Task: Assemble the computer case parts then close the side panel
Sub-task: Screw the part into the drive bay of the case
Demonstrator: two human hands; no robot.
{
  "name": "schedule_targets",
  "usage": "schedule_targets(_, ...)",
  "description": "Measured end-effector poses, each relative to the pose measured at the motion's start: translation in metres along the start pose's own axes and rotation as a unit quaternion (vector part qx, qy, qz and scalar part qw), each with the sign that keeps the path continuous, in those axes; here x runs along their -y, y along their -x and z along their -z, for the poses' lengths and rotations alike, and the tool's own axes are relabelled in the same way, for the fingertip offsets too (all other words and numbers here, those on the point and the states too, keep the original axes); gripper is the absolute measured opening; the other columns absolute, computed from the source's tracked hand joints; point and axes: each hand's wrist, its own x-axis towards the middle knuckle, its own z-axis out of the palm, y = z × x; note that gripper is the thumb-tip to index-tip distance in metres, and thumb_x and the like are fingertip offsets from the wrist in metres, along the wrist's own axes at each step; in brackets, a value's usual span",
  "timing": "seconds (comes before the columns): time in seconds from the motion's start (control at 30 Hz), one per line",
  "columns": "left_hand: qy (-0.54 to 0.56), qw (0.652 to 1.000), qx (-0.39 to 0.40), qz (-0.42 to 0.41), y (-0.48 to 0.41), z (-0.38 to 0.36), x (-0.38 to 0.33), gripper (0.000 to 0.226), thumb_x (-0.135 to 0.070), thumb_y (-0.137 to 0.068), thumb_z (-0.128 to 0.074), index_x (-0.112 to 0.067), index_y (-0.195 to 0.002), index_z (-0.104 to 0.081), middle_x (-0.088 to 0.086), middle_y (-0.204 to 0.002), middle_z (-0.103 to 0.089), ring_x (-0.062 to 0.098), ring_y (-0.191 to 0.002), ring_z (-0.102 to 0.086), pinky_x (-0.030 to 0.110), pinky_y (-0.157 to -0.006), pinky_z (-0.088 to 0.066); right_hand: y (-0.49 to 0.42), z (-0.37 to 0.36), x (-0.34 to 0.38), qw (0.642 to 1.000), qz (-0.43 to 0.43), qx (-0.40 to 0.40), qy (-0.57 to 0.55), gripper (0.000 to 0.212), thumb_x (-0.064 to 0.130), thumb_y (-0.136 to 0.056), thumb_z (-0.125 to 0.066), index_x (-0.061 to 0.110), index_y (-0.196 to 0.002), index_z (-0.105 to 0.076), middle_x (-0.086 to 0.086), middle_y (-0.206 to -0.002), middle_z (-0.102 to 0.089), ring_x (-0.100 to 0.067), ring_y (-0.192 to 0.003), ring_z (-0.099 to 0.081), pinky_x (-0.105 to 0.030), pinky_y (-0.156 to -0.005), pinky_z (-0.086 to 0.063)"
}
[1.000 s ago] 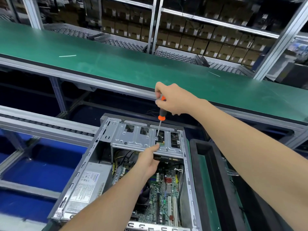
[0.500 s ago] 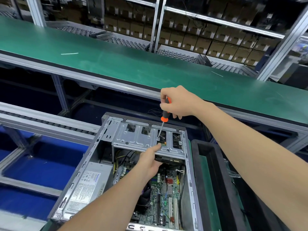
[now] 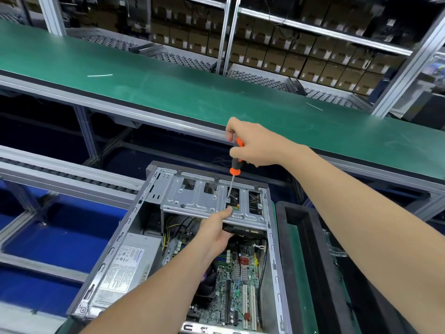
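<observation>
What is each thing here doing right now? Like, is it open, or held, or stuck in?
Grey metal computer case: open side facing up, no panel on it.
Silver metal drive bracket: fitted in the case's far end.
Orange-and-black screwdriver: tilted, tip on a bracket screw.
Right hand: grips the screwdriver's handle.
Left hand: pinches the bracket's near edge.
Green motherboard: uncovered, inside the case.
</observation>
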Motion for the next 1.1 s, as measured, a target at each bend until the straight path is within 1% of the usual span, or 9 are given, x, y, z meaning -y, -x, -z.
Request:
schedule_targets(0.13, -0.001, 1.000, -0.008, 0.001, 0.004, -0.002, -0.002, 0.054, -0.005, -0.092, -0.071, 0.001, -0.140, -0.047, 0.025, -0.131, -0.062, 0.039, -0.110, -0.069, 0.056, -0.100, -0.053, -0.002, -0.003, 0.001, 0.993, -0.033, -0.058, 0.099, 0.035, 0.056, -0.099, -0.054, 0.022, -0.105, -0.049, -0.001, -0.092, -0.057, -0.024, -0.076, -0.058, -0.036, -0.062, -0.043)
schedule_targets(0.23, -0.005, 1.000, -0.010, 0.000, 0.007, -0.002, -0.004, 0.052, -0.004, -0.092, -0.070, 0.003, -0.139, -0.048, 0.025, -0.128, -0.064, 0.037, -0.106, -0.071, 0.051, -0.084, -0.059, 0.000, -0.003, 0.000, 1.000, 0.007, -0.013, 0.022, 0.023, 0.035, -0.093, -0.061, 0.025, -0.108, -0.046, 0.001, -0.098, -0.056, -0.024, -0.082, -0.057, -0.036, -0.066, -0.041)
schedule_targets(0.37, -0.007, 1.000, -0.008, 0.000, 0.006, -0.002, -0.003, 0.052, -0.004, -0.093, -0.070, 0.005, -0.138, -0.047, 0.025, -0.128, -0.064, 0.038, -0.108, -0.070, 0.055, -0.095, -0.056, 0.001, -0.003, 0.000, 0.992, -0.039, -0.053, 0.108, 0.038, 0.058, -0.097, -0.057, 0.022, -0.109, -0.049, -0.002, -0.095, -0.059, -0.025, -0.078, -0.058, -0.040, -0.068, -0.050)
schedule_targets(0.5, -0.006, 1.000, -0.006, 0.001, 0.007, -0.002, -0.003, 0.048, -0.003, -0.093, -0.070, 0.006, -0.135, -0.050, 0.025, -0.125, -0.066, 0.038, -0.107, -0.070, 0.051, -0.087, -0.058, 0.004, 0.003, -0.004, 0.999, 0.020, 0.011, 0.024, 0.023, 0.036, -0.096, -0.063, 0.026, -0.109, -0.046, -0.003, -0.094, -0.060, -0.017, -0.073, -0.055, -0.037, -0.064, -0.044)
schedule_targets(0.6, -0.004, 1.000, -0.002, 0.003, 0.006, -0.002, -0.003, 0.047, -0.004, -0.093, -0.070, 0.006, -0.135, -0.050, 0.026, -0.127, -0.065, 0.038, -0.108, -0.070, 0.054, -0.096, -0.055, 0.004, 0.003, -0.005, 0.995, -0.014, -0.038, 0.089, 0.037, 0.057, -0.097, -0.060, 0.025, -0.109, -0.047, 0.004, -0.088, -0.058, -0.017, -0.074, -0.057, -0.036, -0.063, -0.046)
schedule_targets(0.77, 0.000, 1.000, 0.005, 0.009, 0.007, -0.002, -0.004, 0.039, -0.005, -0.094, -0.068, 0.006, -0.130, -0.056, 0.024, -0.117, -0.071, 0.037, -0.102, -0.073, 0.048, -0.084, -0.060, 0.006, 0.004, -0.006, 0.999, 0.012, -0.003, 0.049, 0.031, 0.016, -0.082, -0.066, 0.032, -0.105, -0.050, 0.007, -0.093, -0.050, -0.020, -0.087, -0.054, -0.037, -0.066, -0.042)
schedule_targets(0.9, -0.008, 1.000, 0.004, 0.007, 0.005, 0.000, -0.003, 0.042, -0.006, -0.093, -0.070, 0.005, -0.131, -0.055, 0.024, -0.120, -0.070, 0.036, -0.103, -0.073, 0.050, -0.086, -0.059, 0.004, 0.007, -0.004, 0.996, -0.010, -0.018, 0.092, 0.021, 0.045, -0.091, -0.065, 0.029, -0.095, -0.053, 0.008, -0.080, -0.061, -0.022, -0.078, -0.061, -0.035, -0.060, -0.047)
schedule_targets(1.0, -0.012, 1.000, 0.007, 0.002, 0.000, 0.002, -0.001, 0.053, -0.008, -0.093, -0.072, 0.003, -0.139, -0.049, 0.025, -0.139, -0.057, 0.038, -0.116, -0.066, 0.056, -0.107, -0.047, 0.001, 0.004, -0.005, 0.982, -0.065, -0.055, 0.168, 0.056, 0.074, -0.092, -0.054, 0.020, -0.077, -0.049, -0.001, -0.074, -0.055, -0.023, -0.064, -0.054, -0.032, -0.053, -0.037)
schedule_targets(1.1, -0.010, 1.000, 0.010, 0.002, 0.000, 0.002, -0.002, 0.049, -0.007, -0.093, -0.071, 0.004, -0.137, -0.051, 0.025, -0.131, -0.063, 0.038, -0.110, -0.069, 0.056, -0.106, -0.048, 0.001, 0.001, -0.005, 0.981, -0.062, -0.070, 0.167, 0.057, 0.071, -0.093, -0.055, 0.016, -0.078, -0.056, -0.002, -0.081, -0.053, -0.026, -0.072, -0.054, -0.034, -0.060, -0.041)
